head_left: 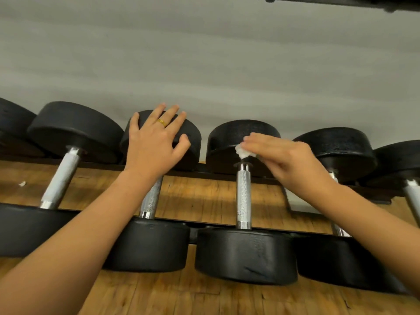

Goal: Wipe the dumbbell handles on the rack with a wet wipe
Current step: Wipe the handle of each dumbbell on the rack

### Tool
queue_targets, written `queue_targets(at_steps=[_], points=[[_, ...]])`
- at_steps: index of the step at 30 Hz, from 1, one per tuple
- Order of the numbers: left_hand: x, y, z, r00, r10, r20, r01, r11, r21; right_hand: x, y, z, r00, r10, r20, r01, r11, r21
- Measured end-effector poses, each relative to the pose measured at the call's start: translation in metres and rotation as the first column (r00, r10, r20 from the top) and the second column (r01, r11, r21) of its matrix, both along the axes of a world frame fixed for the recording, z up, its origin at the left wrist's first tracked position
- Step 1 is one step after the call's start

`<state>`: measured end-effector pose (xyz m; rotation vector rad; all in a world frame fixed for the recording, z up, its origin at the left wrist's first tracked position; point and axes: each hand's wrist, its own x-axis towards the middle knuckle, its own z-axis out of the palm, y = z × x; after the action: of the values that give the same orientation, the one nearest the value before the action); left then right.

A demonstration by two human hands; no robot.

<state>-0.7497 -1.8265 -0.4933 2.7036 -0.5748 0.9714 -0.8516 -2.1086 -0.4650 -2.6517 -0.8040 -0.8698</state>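
Several black dumbbells with knurled chrome handles lie side by side on a rack. My right hand (286,160) pinches a small crumpled white wet wipe (243,153) just above the far end of the middle dumbbell's handle (243,196). My left hand (154,142) rests with spread fingers on the far head (188,144) of the neighbouring dumbbell to the left, and my forearm hides the upper part of that dumbbell's handle (151,198).
The rack's dark rails (286,196) run across under the dumbbell heads, with wooden floor (200,196) showing between and below. A grey wall (204,64) rises behind. More dumbbells (75,130) flank both sides. A small white scrap (22,183) lies at the left.
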Motion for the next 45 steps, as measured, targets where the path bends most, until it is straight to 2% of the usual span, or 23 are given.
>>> queue_targets(at_steps=[1, 3, 5, 8, 10, 12, 13, 17, 21, 24, 29, 31, 32, 36, 39, 41, 43, 45], points=[[0.0, -0.001, 0.0, 1.0, 0.0, -0.004, 0.0, 1.0, -0.002, -0.008, -0.001, -0.002, 0.999, -0.053, 0.013, 0.05, 0.983, 0.177], [-0.002, -0.002, 0.001, 1.0, 0.002, -0.014, -0.002, 1.0, -0.005, -0.019, 0.002, -0.006, 0.98, -0.193, -0.036, 0.187, 0.862, 0.471], [-0.003, -0.004, 0.002, 1.0, 0.003, -0.02, -0.002, 1.0, 0.005, -0.027, 0.004, -0.013, 0.955, -0.243, -0.169, 0.296, 0.755, 0.585], [-0.004, -0.004, 0.002, 1.0, -0.004, -0.012, 0.004, 1.0, 0.012, -0.037, 0.002, -0.031, 0.922, -0.22, -0.318, 0.377, 0.695, 0.612], [-0.004, -0.005, 0.003, 1.0, 0.004, -0.003, -0.004, 1.0, 0.016, -0.035, -0.003, -0.043, 0.851, -0.175, -0.496, 0.478, 0.648, 0.593], [-0.004, -0.006, 0.002, 1.0, 0.011, 0.014, -0.011, 1.0, 0.023, -0.026, -0.003, -0.052, 0.735, -0.047, -0.676, 0.603, 0.501, 0.621], [-0.004, -0.006, 0.002, 1.0, 0.009, 0.022, -0.01, 0.999, 0.03, -0.019, -0.001, -0.055, 0.706, 0.002, -0.708, 0.642, 0.421, 0.641], [-0.003, -0.004, 0.001, 0.999, -0.009, 0.038, 0.008, 1.0, 0.026, 0.005, 0.011, -0.062, 0.688, 0.061, -0.724, 0.698, 0.217, 0.682], [-0.003, -0.005, 0.0, 0.999, -0.002, 0.04, 0.001, 1.0, 0.028, 0.007, 0.017, -0.065, 0.673, 0.191, -0.715, 0.715, 0.081, 0.694], [-0.003, -0.004, -0.002, 0.999, 0.004, 0.048, -0.005, 1.0, 0.029, 0.003, 0.019, -0.062, 0.676, 0.237, -0.698, 0.702, 0.08, 0.708], [-0.001, -0.005, -0.001, 0.999, 0.002, 0.049, -0.003, 1.0, 0.023, -0.003, 0.023, -0.064, 0.639, 0.268, -0.721, 0.683, 0.233, 0.692], [0.0, -0.003, -0.003, 0.999, 0.003, 0.055, -0.005, 1.0, 0.024, -0.005, 0.023, -0.066, 0.65, 0.263, -0.713, 0.668, 0.25, 0.701], [0.0, -0.003, -0.004, 0.998, 0.003, 0.058, -0.004, 1.0, 0.023, -0.005, 0.023, -0.066, 0.66, 0.255, -0.706, 0.664, 0.241, 0.708], [-0.001, -0.004, -0.003, 0.998, 0.004, 0.063, -0.005, 1.0, 0.014, 0.002, 0.026, -0.069, 0.692, 0.218, -0.688, 0.684, 0.106, 0.722], [-0.001, -0.004, -0.003, 0.999, 0.008, 0.049, -0.009, 1.0, 0.018, 0.006, 0.025, -0.071, 0.684, 0.21, -0.699, 0.703, 0.065, 0.708], [-0.001, -0.004, -0.003, 0.999, 0.005, 0.044, -0.006, 1.0, 0.019, 0.005, 0.022, -0.069, 0.64, 0.226, -0.735, 0.725, 0.138, 0.674], [-0.001, -0.004, -0.003, 0.999, 0.01, 0.047, -0.011, 1.0, 0.02, 0.002, 0.018, -0.066, 0.588, 0.207, -0.782, 0.728, 0.285, 0.623], [-0.001, -0.005, -0.003, 0.999, 0.014, 0.051, -0.015, 1.0, 0.022, -0.002, 0.014, -0.068, 0.591, 0.145, -0.794, 0.709, 0.376, 0.597]])
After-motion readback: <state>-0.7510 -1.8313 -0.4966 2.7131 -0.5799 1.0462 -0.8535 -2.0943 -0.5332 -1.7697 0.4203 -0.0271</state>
